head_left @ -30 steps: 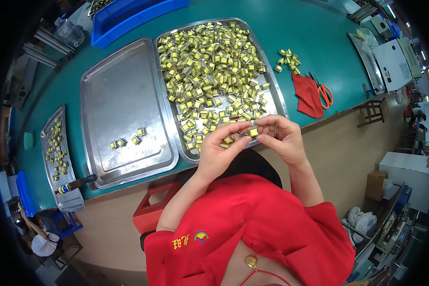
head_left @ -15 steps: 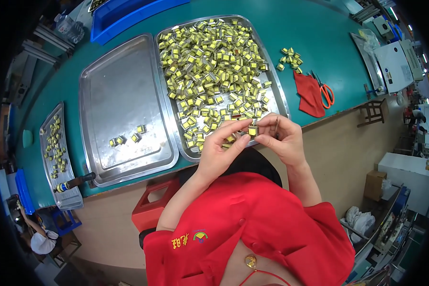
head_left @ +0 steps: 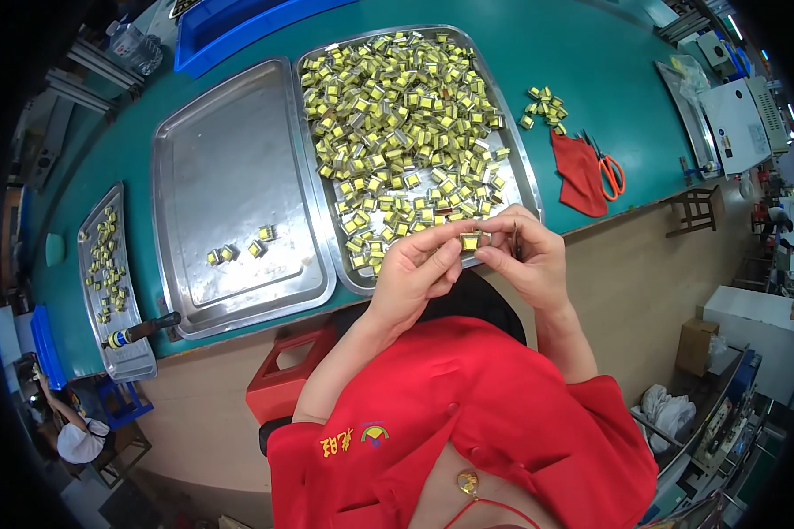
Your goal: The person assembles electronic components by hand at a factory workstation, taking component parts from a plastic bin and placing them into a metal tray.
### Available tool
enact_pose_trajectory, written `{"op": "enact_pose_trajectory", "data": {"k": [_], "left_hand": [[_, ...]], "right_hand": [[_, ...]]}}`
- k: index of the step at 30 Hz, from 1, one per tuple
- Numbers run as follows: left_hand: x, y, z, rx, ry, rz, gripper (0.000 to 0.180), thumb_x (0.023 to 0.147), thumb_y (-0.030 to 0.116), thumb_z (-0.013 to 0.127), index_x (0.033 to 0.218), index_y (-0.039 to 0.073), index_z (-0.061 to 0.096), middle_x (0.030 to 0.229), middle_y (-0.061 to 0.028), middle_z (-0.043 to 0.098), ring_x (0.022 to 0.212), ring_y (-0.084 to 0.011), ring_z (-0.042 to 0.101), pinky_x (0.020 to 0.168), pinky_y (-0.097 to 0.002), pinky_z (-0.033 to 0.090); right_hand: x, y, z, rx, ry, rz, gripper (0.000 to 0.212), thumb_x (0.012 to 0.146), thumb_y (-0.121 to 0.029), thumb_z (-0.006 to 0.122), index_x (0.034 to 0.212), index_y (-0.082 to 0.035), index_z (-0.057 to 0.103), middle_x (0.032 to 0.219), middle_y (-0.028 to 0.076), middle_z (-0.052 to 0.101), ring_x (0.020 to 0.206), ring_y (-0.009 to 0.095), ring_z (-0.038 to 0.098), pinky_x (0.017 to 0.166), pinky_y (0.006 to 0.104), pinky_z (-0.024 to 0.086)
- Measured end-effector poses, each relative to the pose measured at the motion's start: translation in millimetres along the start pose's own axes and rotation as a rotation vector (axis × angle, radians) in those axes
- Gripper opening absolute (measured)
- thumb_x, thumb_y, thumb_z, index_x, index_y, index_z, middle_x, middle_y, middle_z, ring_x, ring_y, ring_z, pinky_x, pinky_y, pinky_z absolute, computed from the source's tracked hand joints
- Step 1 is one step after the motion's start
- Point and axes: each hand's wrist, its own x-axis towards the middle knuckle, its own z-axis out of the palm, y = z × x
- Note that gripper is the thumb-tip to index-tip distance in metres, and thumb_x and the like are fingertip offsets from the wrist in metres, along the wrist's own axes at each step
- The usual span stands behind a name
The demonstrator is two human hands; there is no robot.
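Over the near edge of a full metal tray (head_left: 522, 172), a small transformer (head_left: 470, 242) with yellow tape and a silvery core is between my fingertips. My left hand (head_left: 415, 273) pinches it from the left, thumb and forefinger closed, other fingers curled. On the other side, my right hand (head_left: 538, 264) has its thumb and fingertips against the transformer. A thin dark metal tool (head_left: 515, 240), its kind unclear, is tucked in the right fingers. Many similar transformers (head_left: 397, 123) lie heaped in the tray.
Left of the full tray, a second metal tray (head_left: 229, 159) carries several transformers. A narrower tray (head_left: 141, 344) with more, and a black-handled tool (head_left: 141, 331), lie farther left. At right are loose transformers (head_left: 545, 108), a red cloth (head_left: 579, 176) and orange-handled scissors (head_left: 612, 178).
My left fingers have curled in more, and the thumb has shifted up against the transformer. The transformer stays between both hands. The whole view has shifted slightly.
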Motion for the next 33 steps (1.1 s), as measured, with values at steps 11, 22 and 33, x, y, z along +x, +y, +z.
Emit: {"op": "enact_pose_trajectory", "data": {"k": [11, 22, 33], "left_hand": [[0, 1, 8, 0.327, 0.093, 0.154, 0.031, 0.083, -0.001, 0.063, 0.114, 0.004, 0.060, 0.111, -0.0045, 0.061, 0.065, -0.0010, 0.047, 0.049, -0.0121, 0.034], [0, 3, 10, 0.299, 0.096, 0.148, 0.031, 0.084, -0.002, 0.062, 0.114, 0.004, 0.060, 0.116, -0.0064, 0.060, 0.064, -0.0003, 0.046, 0.049, -0.0118, 0.033], [4, 6, 0, -0.050, 0.012, 0.069, 0.030, 0.095, 0.013, 0.046, 0.122, 0.000, 0.049, 0.089, -0.0062, 0.059, 0.049, -0.0032, 0.039, 0.036, -0.0154, 0.021]], "right_hand": [[4, -3, -16, -0.109, 0.190, 0.014, 0.022, 0.074, 0.011, 0.064, 0.095, 0.002, 0.062, 0.086, 0.002, 0.051, 0.071, 0.006, 0.047, 0.062, 0.0192, 0.038], [40, 16, -35, -0.907, 0.089, -0.114, 0.024, 0.076, 0.006, 0.060, 0.099, 0.001, 0.061, 0.097, 0.010, 0.060, 0.080, 0.025, 0.061, 0.068, 0.0317, 0.048], [43, 21, -48, -0.847, 0.096, -0.078, 0.026, 0.076, 0.008, 0.056, 0.101, -0.001, 0.059, 0.096, 0.012, 0.059, 0.084, 0.029, 0.060, 0.072, 0.0327, 0.048]]}}
